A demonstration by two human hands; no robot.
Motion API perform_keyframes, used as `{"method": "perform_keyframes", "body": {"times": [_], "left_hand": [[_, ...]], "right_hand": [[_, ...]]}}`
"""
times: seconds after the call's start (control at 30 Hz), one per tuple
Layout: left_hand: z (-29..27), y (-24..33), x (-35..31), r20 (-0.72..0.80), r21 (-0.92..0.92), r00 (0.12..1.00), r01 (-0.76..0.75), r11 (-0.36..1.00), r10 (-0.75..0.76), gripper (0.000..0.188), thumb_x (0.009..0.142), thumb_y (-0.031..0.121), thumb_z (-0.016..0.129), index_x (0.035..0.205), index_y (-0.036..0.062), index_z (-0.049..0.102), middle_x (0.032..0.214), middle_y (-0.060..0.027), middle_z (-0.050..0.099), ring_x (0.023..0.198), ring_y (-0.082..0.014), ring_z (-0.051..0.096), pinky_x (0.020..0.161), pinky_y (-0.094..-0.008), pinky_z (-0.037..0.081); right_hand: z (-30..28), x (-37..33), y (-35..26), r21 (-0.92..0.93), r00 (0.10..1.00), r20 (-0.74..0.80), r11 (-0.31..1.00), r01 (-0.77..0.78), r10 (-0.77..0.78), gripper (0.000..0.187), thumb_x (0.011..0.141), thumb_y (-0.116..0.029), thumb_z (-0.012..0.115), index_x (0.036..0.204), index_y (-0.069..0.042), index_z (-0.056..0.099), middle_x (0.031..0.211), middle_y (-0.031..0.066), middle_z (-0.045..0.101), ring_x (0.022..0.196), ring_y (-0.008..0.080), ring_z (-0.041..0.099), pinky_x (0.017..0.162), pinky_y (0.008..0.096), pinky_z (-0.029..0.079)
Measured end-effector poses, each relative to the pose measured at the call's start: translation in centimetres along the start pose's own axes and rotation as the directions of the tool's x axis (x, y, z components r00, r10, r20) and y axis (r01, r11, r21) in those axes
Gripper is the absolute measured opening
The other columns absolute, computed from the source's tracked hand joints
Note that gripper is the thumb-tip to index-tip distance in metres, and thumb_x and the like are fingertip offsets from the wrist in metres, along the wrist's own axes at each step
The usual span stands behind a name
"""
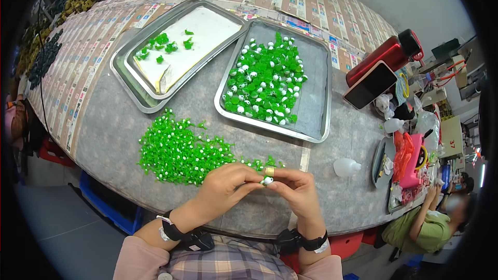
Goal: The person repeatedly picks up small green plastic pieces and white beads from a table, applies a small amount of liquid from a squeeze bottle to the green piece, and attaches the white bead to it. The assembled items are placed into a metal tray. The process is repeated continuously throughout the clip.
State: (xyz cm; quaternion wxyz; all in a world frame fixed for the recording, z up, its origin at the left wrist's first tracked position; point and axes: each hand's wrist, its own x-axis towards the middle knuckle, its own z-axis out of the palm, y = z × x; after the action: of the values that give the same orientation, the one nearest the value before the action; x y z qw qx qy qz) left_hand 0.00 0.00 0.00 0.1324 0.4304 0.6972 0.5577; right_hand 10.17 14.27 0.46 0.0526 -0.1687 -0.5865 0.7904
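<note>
My left hand (228, 187) and my right hand (296, 189) meet over the near edge of the table. Between their pinched fingertips is a small green-and-white plastic piece (267, 181) with a dark spot, partly hidden by the fingers. A yellowish band wraps one finger of the right hand. Just beyond and to the left of my hands lies a heap of small green parts with white dots (181, 150); a few strays reach toward the fingertips. Farther off, a metal tray (316, 138) holds many green pieces with round white heads.
A second metal tray (150, 109), at the far left, bears a white sheet and several green pieces. To the right stand a red bottle (378, 57), a phone (370, 85), a small white squeeze bottle (346, 167) and a pink container (413, 163). A co-worker in green (423, 231) sits at right.
</note>
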Motion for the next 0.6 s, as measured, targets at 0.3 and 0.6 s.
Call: {"method": "perform_keyframes", "body": {"times": [0.3,0.6], "left_hand": [[0.4,0.0,-0.1,-0.007,0.050,1.000,-0.003,0.999,0.004,0.010,0.067,0.003,0.062,0.075,0.0019,0.057,0.072,-0.0074,0.059,0.065,-0.0189,0.057,0.057,-0.0270,0.045],[-7.6,-4.4,4.8,-0.203,-0.873,0.793,0.118,0.473,-0.574,0.019,0.078,0.009,0.054,0.096,0.0028,0.051,0.079,-0.0061,0.057,0.069,-0.0103,0.055,0.060,-0.0207,0.047]], "right_hand": [[-0.1,-0.1,0.1,-0.039,0.996,-0.033,0.995,-0.087,0.085,0.022,0.073,-0.003,0.059,0.095,0.003,0.056,0.087,0.0081,0.059,0.077,0.0114,0.056,0.068,0.0205,0.045],[-2.0,0.5,-2.0,-0.777,0.956,-0.160,0.628,0.031,-0.246,0.014,0.066,-0.005,0.062,0.078,-0.001,0.055,0.075,0.0092,0.056,0.065,0.0153,0.055,0.056,0.0233,0.043]]}}
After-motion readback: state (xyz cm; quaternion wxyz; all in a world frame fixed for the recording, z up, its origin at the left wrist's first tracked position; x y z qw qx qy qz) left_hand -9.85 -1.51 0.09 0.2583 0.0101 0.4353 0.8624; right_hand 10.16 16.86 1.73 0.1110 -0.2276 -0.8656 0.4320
